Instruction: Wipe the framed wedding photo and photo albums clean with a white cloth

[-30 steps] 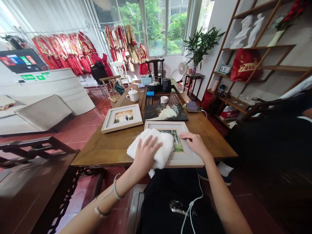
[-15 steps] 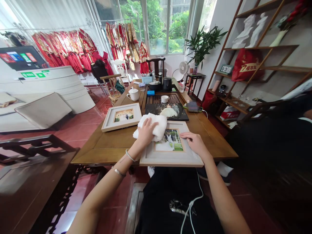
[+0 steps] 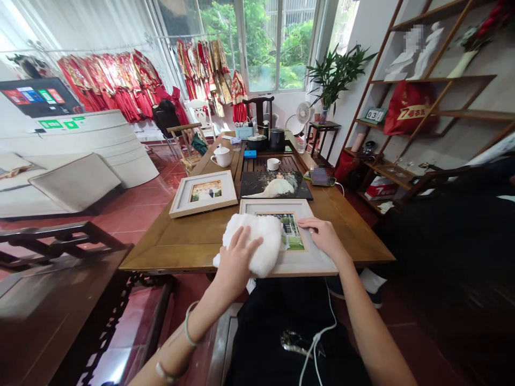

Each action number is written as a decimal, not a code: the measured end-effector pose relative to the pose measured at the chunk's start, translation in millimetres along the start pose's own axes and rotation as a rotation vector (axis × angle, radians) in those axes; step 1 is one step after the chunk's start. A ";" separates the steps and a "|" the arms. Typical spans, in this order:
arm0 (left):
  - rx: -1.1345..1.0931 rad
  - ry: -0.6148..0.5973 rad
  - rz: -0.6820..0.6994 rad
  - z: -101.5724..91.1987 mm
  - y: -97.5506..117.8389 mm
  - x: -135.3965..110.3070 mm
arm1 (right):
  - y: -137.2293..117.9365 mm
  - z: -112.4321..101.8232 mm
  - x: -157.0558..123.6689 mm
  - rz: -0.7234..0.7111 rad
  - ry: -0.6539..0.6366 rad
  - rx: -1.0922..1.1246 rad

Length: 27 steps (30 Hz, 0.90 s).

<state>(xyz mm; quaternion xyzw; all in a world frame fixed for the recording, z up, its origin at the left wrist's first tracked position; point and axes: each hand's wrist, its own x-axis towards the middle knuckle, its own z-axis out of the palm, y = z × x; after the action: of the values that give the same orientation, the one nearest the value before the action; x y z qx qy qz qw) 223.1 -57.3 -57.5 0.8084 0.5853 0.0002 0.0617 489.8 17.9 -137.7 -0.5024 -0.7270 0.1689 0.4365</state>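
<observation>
A pale wooden picture frame (image 3: 295, 260) with a photo lies flat at the near edge of the wooden table (image 3: 185, 241). My left hand (image 3: 235, 260) presses a fluffy white cloth (image 3: 257, 241) onto the frame's near left part, fingers spread over the cloth. On the frame's right side rests my right hand (image 3: 324, 236), fingers flat, holding the frame down.
A second pale frame (image 3: 203, 192) and a dark unframed photo print (image 3: 276, 185) lie farther back. Beyond them stand a white teapot (image 3: 222, 156), a cup (image 3: 273, 164), a dark kettle (image 3: 277, 139) and a tea tray. Shelves line the right wall; a dark wooden bench is at left.
My left hand slid the white cloth from the frame's far left corner back toward me, to the near left part. My right hand stayed put.
</observation>
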 end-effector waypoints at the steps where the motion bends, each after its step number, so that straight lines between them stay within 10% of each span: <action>1: -0.018 -0.011 0.002 -0.3 1.7 -8.0 | 0.4 0.0 0.0 -0.006 -0.001 0.000; 11: -0.045 0.035 0.047 4.5 1.1 -27.2 | 1.2 -1.3 -0.6 -0.008 -0.017 -0.001; 27: -0.083 0.456 0.110 14.9 -41.3 106.1 | 1.9 -3.8 -1.2 -0.015 -0.053 -0.041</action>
<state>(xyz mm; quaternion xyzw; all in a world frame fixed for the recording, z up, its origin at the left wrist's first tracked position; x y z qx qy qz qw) 218.5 54.4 -84.0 0.8149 0.5387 0.2103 -0.0390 494.0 16.9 -137.5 -0.5012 -0.7453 0.1639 0.4080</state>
